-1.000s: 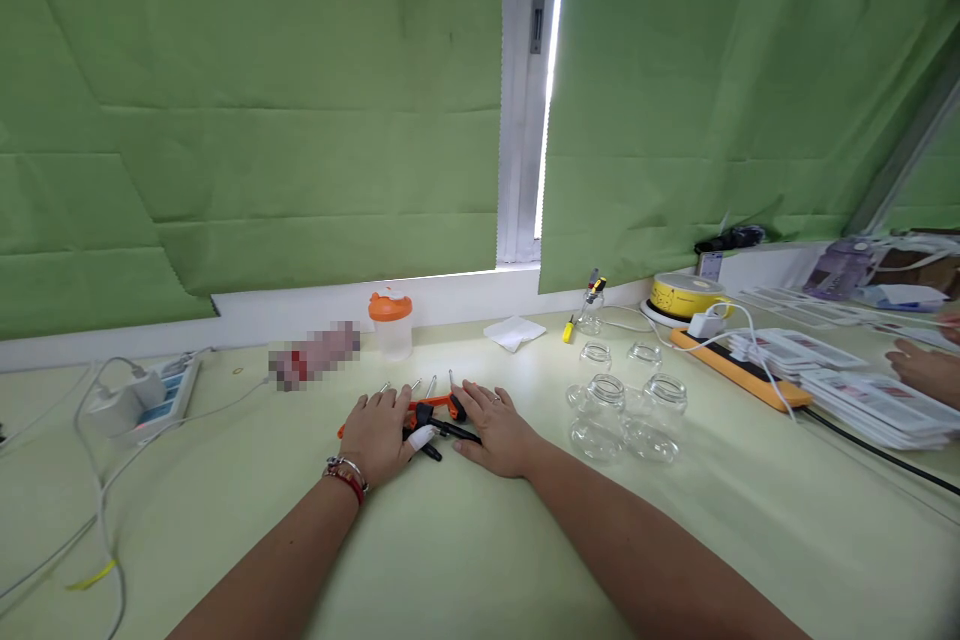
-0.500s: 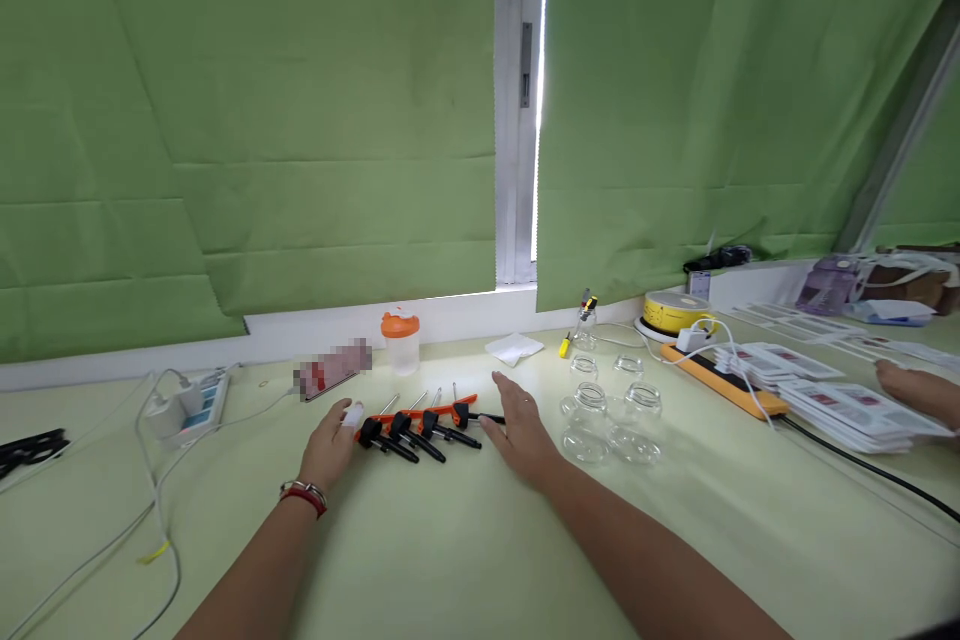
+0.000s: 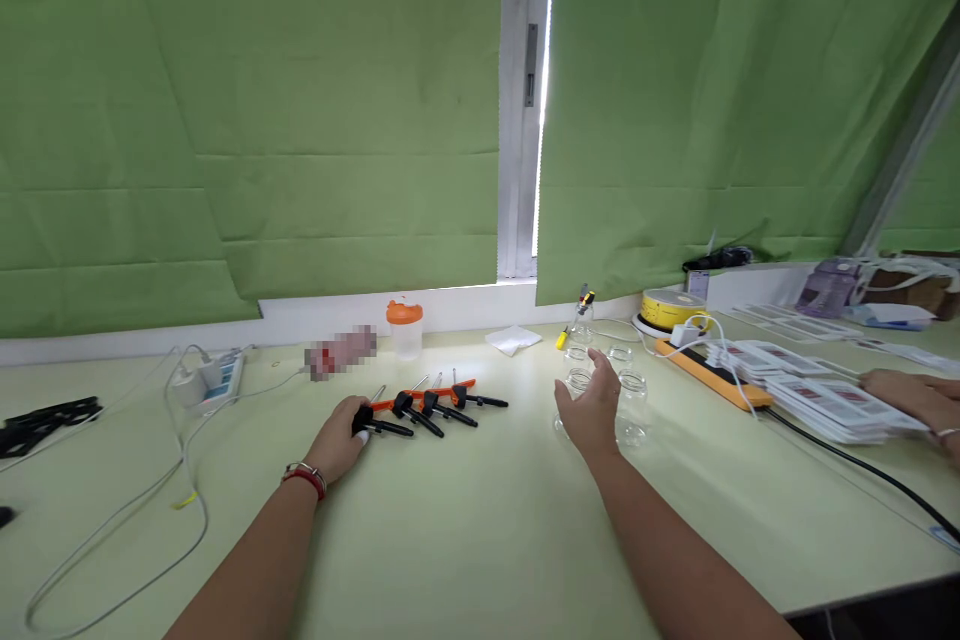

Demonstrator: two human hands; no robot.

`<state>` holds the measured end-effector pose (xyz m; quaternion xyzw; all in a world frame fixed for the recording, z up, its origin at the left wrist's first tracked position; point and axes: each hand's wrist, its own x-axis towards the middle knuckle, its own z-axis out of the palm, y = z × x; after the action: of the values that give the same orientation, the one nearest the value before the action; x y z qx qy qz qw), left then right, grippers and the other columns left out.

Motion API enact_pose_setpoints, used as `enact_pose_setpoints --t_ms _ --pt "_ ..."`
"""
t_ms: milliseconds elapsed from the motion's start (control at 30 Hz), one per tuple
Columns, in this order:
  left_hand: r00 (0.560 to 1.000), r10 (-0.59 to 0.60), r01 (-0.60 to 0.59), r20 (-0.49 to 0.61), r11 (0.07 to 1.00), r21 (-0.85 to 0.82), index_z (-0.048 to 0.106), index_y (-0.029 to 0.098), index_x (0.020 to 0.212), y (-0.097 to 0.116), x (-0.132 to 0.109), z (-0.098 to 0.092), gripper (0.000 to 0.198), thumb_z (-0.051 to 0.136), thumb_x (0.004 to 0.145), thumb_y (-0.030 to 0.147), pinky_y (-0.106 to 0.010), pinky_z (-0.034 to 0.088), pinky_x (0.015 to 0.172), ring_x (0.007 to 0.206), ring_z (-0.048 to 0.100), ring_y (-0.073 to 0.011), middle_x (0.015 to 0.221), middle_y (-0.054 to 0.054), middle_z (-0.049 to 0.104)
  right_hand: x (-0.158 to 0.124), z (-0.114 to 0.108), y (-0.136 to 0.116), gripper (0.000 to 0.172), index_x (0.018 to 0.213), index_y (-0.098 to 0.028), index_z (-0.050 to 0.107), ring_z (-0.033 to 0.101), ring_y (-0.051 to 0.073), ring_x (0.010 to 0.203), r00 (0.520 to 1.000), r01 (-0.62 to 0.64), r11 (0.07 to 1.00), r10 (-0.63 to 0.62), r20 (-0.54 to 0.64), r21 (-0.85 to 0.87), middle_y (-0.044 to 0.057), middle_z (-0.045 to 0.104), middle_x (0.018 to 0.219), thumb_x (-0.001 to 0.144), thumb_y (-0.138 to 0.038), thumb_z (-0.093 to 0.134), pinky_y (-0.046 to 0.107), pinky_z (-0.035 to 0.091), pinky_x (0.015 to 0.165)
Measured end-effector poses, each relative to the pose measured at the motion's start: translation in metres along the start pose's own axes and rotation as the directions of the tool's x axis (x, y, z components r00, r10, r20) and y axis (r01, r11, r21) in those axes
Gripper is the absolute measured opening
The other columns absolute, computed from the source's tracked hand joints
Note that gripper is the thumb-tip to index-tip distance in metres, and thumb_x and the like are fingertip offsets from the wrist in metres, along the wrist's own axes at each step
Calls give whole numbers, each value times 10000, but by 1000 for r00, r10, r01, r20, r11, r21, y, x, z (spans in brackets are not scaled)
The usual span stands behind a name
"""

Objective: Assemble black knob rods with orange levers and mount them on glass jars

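Several clamp-like tools with black handles, orange bars and thin metal rods lie side by side on the table. My left hand closes its fingers and thumb around the black block of the leftmost clamp-like tool. My right hand is over a group of clear glass jars, with thumb and fingers apart and nothing held. It partly hides the front left jar; whether it touches the glass I cannot tell.
Behind stand an orange-lidded cup, a white paper and a jar with yellow-black tools. Right: an orange power strip, stacked printed cards and another person's hand. Left: white cables and a power strip.
My right hand has moved right, from beside the clamp-like tools to the jars. My left hand has closed on the leftmost tool. The view has shifted slightly.
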<state>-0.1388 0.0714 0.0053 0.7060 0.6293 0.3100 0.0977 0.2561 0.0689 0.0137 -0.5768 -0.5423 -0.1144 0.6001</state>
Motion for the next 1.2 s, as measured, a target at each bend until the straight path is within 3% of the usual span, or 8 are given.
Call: enact_pose_setpoints --t_ms 100,200,367,533,700,833,1000,1200 --pt "996 -46 46 73 999 3 539 207 1013 -4 -5 -10 397 494 620 168 -351 444 808 897 588 -239 974 -59 625 -5 6 4 704 1326 -184 267 416 307 1177 978 -165 985 157 140 53 139 396 1318 696 -301 558 462 354 969" --pt "988 -85 88 130 996 -12 550 208 984 -6 -10 -17 405 498 587 145 -352 450 775 853 593 -240 914 -49 631 -10 8 2 767 1355 -209 220 492 285 1087 952 -230 971 210 223 67 131 363 1349 682 -318 571 439 384 934" --pt "977 -95 117 192 988 -104 565 200 1094 -5 -14 -22 620 471 494 75 -342 379 946 1097 517 -252 1177 -73 571 -15 9 -8 841 1386 -258 129 527 261 1045 899 -280 957 235 368 73 100 431 1303 685 -354 582 416 416 887" --pt "962 -95 155 256 963 -223 585 179 1083 -6 -18 -29 552 534 534 142 -364 445 862 974 587 -266 1065 -69 628 -20 10 -5 993 1399 -242 116 494 295 1128 748 -393 919 315 584 7 124 509 1216 601 -426 678 439 391 908" --pt "961 -65 161 269 922 -353 549 169 1076 -14 -18 -34 509 640 581 246 -360 484 791 880 625 -243 978 -62 663 -21 6 12 915 1248 -198 407 518 317 1078 571 -308 951 178 801 9 138 539 1189 443 -404 791 449 414 864" --pt "976 -49 167 211 791 -588 519 180 1081 -9 -18 -37 540 712 587 277 -379 467 854 939 630 -250 1055 -102 655 -18 2 14 696 1102 -200 516 563 284 977 543 -243 970 131 830 6 103 579 1118 479 -358 781 413 436 812" --pt "961 -53 254 272 558 -790 501 186 1083 21 -18 -24 560 754 592 276 -424 444 914 933 650 -249 1001 -77 669 -12 -4 9 701 1135 -216 514 567 246 965 519 -321 946 134 844 47 88 571 1122 490 -300 775 353 449 784" --pt "967 -10 226 256 501 -836 510 175 1089 62 -22 -1 566 758 592 282 -424 453 898 854 664 -221 914 -61 684 -2 -13 10 694 1144 -227 510 567 174 805 500 -398 909 103 860 122 20 566 943 499 -277 763 297 459 696"
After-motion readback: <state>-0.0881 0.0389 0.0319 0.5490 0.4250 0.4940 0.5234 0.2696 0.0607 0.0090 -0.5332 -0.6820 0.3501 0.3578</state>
